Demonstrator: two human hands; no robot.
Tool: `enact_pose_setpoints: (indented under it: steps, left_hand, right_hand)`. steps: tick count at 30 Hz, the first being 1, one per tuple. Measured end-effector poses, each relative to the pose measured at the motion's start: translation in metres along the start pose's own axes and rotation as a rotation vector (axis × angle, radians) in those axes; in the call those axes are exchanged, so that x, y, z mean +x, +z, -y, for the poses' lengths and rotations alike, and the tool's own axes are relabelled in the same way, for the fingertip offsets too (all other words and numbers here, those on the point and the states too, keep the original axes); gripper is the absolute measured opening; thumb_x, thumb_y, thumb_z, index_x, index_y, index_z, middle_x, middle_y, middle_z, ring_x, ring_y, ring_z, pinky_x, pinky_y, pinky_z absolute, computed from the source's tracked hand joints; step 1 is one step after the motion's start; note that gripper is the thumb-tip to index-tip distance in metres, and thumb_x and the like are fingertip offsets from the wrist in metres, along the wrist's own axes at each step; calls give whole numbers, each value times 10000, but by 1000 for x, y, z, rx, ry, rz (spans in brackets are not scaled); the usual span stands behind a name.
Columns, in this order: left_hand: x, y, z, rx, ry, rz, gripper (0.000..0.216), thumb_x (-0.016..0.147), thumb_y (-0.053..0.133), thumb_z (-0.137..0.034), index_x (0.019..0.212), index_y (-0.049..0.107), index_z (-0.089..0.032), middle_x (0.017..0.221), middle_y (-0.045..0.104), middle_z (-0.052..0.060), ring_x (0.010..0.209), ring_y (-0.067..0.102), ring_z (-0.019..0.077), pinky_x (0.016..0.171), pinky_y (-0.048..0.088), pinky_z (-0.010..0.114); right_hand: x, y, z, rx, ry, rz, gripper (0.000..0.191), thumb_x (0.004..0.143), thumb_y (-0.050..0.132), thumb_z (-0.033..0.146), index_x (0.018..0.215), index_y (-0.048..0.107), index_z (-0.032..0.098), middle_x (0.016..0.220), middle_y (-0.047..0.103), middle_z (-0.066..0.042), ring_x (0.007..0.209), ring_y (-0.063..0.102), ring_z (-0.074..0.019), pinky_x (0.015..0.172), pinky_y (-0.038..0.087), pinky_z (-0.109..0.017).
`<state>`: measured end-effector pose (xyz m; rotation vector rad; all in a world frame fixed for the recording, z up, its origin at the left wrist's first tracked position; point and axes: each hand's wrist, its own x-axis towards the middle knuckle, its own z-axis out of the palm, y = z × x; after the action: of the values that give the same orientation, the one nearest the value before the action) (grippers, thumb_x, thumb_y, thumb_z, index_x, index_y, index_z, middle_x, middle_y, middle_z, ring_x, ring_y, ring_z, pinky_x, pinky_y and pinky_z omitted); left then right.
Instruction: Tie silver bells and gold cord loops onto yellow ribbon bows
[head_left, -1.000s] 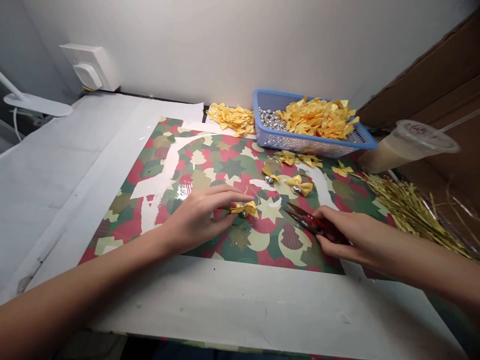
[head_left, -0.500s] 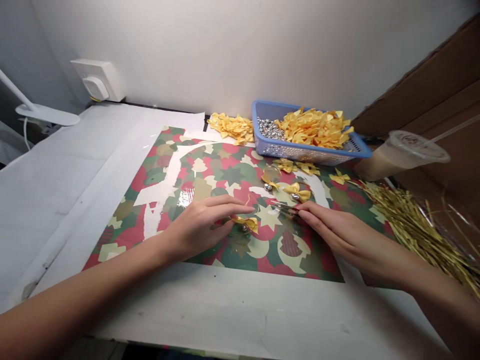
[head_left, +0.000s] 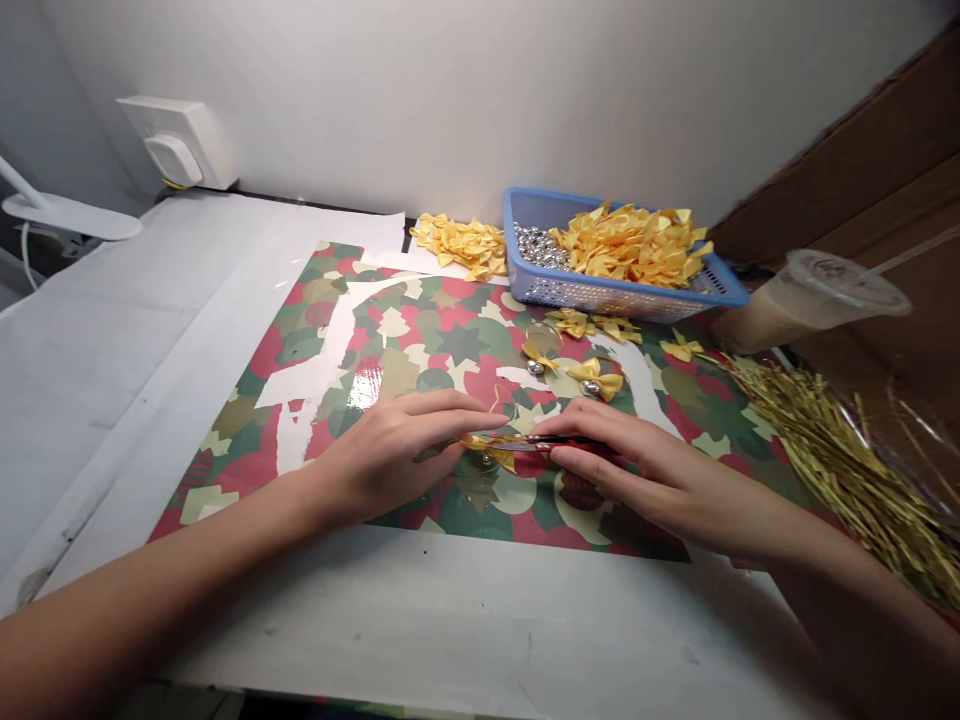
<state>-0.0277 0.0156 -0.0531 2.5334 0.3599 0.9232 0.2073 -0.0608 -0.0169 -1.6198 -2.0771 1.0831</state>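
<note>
left hand, thumb and fingers nearly together, holds a yellow bow over the patterned sheet; right hand, curled around scissors, brings the blades to it. probably trimming; next calls for fingertips clear of the blades.

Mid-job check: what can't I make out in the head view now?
All in the head view:
Scissors: handles mostly covered by the right hand.
Yellow bow: left end hidden by the left hand.
Cup lid: marking too small and blurred.
Gold strands: lower end cut off by the right edge.
</note>
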Motion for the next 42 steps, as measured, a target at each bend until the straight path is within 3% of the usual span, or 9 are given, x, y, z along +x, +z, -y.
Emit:
enact_pose_setpoints:
  steps: [6, 13, 20, 30, 36, 42]
  left_hand:
    - [0, -1, -1, 65, -5, 30, 339, 828, 476, -6, 1071, 647, -170, 993, 729, 64, 860, 683, 131, 752, 568, 229]
    - [1, -1, -2, 77, 22, 45, 330, 837, 472, -10, 1079, 639, -160, 990, 731, 71, 855, 687, 133, 759, 572, 235]
    - [0, -1, -1, 96, 32, 45, 325, 849, 473, -21, 1090, 631, -171, 995, 734, 67, 863, 689, 128, 776, 568, 241]
    - [1, -1, -3, 124, 56, 33, 317, 843, 471, -13, 1061, 644, -163, 974, 744, 67, 838, 700, 133, 750, 567, 245]
    - [1, -2, -3, 126, 63, 35, 313, 851, 463, -21, 1053, 649, -173, 977, 746, 59, 839, 700, 129, 739, 561, 236]
    - [2, -1, -3, 97, 60, 39, 331, 840, 468, -2, 1059, 652, -168, 991, 742, 63, 845, 698, 136, 739, 563, 238]
  right_hand:
    - [0, 4, -3, 125, 20, 39, 285, 936, 426, 432, 1063, 592, 239, 932, 612, -47, 681, 577, -142, 603, 497, -250]
    - [5, 9, -1, 44, -97, 15, 245, 920, 501, 373, 1089, 612, 234, 1023, 674, -43, 860, 623, -172, 738, 493, -271]
    - [9, 16, -2, 13, -188, -64, 233, 902, 556, 309, 1116, 641, 276, 1037, 698, -22, 893, 644, -170, 772, 498, -274]
    - [8, 12, -2, 81, -74, -106, 208, 861, 598, 375, 982, 692, 234, 919, 715, -29, 778, 646, -164, 688, 515, -272]
    - [9, 7, 0, 77, -80, -121, 198, 839, 625, 384, 937, 721, 242, 911, 726, -32, 804, 647, -182, 711, 509, -291]
    - [11, 0, 3, 100, -45, -42, 228, 843, 607, 424, 933, 738, 259, 897, 729, -24, 812, 650, -195, 673, 513, -283]
